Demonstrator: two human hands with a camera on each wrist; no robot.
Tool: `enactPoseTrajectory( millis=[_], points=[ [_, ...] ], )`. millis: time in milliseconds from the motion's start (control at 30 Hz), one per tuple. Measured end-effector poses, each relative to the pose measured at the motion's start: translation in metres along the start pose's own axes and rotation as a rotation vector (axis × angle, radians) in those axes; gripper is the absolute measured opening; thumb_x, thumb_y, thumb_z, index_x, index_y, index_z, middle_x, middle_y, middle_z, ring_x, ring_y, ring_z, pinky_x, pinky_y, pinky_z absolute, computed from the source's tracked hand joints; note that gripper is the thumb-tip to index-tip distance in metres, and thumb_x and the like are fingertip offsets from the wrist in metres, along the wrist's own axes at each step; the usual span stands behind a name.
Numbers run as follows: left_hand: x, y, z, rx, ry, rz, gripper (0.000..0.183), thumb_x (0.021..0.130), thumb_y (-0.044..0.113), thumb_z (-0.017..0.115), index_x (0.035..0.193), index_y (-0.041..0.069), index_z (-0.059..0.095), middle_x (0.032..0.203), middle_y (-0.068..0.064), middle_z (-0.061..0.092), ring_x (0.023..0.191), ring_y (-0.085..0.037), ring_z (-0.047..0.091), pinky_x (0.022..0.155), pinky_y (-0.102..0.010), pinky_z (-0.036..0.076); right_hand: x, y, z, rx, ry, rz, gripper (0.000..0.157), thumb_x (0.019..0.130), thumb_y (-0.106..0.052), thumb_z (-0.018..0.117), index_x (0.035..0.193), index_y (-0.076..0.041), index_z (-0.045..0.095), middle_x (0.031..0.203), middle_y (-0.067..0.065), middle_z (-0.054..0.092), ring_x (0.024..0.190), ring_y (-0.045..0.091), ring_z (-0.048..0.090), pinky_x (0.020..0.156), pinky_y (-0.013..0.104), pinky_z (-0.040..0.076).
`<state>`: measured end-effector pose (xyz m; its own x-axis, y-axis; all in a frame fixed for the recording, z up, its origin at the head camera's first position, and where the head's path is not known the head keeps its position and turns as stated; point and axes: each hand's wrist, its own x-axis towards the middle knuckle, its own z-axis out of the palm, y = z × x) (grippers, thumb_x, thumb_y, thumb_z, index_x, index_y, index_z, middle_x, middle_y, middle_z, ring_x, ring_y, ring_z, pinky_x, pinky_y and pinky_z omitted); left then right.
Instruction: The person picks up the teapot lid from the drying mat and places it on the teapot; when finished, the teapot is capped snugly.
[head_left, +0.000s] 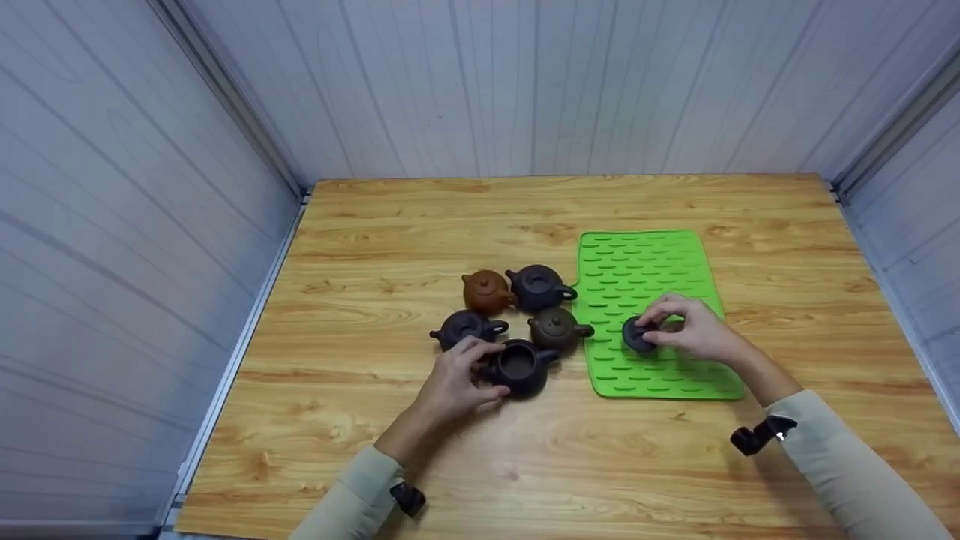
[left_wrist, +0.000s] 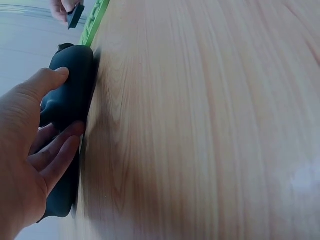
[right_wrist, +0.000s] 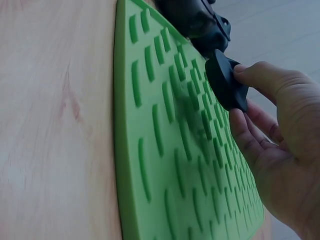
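Note:
A black teapot [head_left: 531, 381] without its lid stands on the wooden table, its opening facing up. My left hand [head_left: 452, 381] holds it at the spout side; in the left wrist view the thumb lies on the pot's body [left_wrist: 75, 90] and the fingers reach round near the spout. Over the green mat my right hand [head_left: 696, 331] pinches a dark teapot lid [head_left: 636, 337] between thumb and fingers. The right wrist view shows the lid [right_wrist: 224, 82] tilted and apart from the mat.
Several lidded teapots cluster behind the open one: an orange-brown pot [head_left: 484, 294], a dark pot [head_left: 536, 289], a brown pot [head_left: 553, 330] and another dark pot [head_left: 454, 328]. The ridged green mat [head_left: 637, 255] lies to their right. Pale panels [head_left: 495, 90] wall the table.

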<state>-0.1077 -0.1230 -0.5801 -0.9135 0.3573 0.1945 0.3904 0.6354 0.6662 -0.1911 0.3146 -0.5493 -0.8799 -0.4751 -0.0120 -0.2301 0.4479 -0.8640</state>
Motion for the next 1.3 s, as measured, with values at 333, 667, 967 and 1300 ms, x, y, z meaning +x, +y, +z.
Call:
enactPoseTrajectory(
  millis=[333, 667, 967, 1300],
  points=[
    [0.003, 0.002, 0.000, 0.001, 0.004, 0.022, 0.062, 0.085, 0.023, 0.101, 0.141, 0.012, 0.077, 0.132, -0.006, 0.077, 0.110, -0.022, 0.076, 0.094, -0.037, 0.063, 0.013, -0.018, 0.014, 0.020, -0.053, -0.045, 0.016, 0.099, -0.004, 0.085, 0.115, -0.003, 0.086, 0.123, 0.022, 0.071, 0.111, 0.002, 0.064, 0.090, 0.019, 0.062],
    [0.006, 0.002, -0.002, 0.007, -0.003, 0.019, 0.063, 0.085, 0.023, 0.100, 0.142, 0.013, 0.077, 0.136, -0.006, 0.079, 0.124, -0.025, 0.076, 0.105, -0.048, 0.059, 0.030, -0.036, 0.032, 0.072, -0.095, -0.098, 0.013, 0.099, -0.001, 0.083, 0.112, -0.001, 0.085, 0.123, 0.024, 0.070, 0.112, 0.008, 0.064, 0.090, 0.022, 0.064],
    [0.007, 0.000, -0.003, -0.003, -0.009, 0.026, 0.062, 0.084, 0.021, 0.101, 0.142, 0.014, 0.078, 0.136, -0.006, 0.079, 0.130, -0.028, 0.075, 0.109, -0.054, 0.057, 0.047, -0.057, 0.046, 0.077, -0.129, -0.147, 0.015, 0.097, -0.001, 0.085, 0.112, -0.004, 0.086, 0.123, 0.022, 0.071, 0.112, 0.010, 0.065, 0.089, 0.024, 0.066],
    [0.007, 0.002, -0.005, 0.034, -0.026, 0.020, 0.064, 0.086, 0.023, 0.100, 0.145, 0.012, 0.076, 0.136, -0.007, 0.077, 0.124, -0.027, 0.076, 0.104, -0.050, 0.058, 0.061, -0.077, 0.069, 0.073, -0.167, -0.197, 0.014, 0.096, -0.003, 0.086, 0.110, -0.004, 0.087, 0.125, 0.022, 0.073, 0.112, 0.008, 0.065, 0.087, 0.022, 0.064]
  ],
)
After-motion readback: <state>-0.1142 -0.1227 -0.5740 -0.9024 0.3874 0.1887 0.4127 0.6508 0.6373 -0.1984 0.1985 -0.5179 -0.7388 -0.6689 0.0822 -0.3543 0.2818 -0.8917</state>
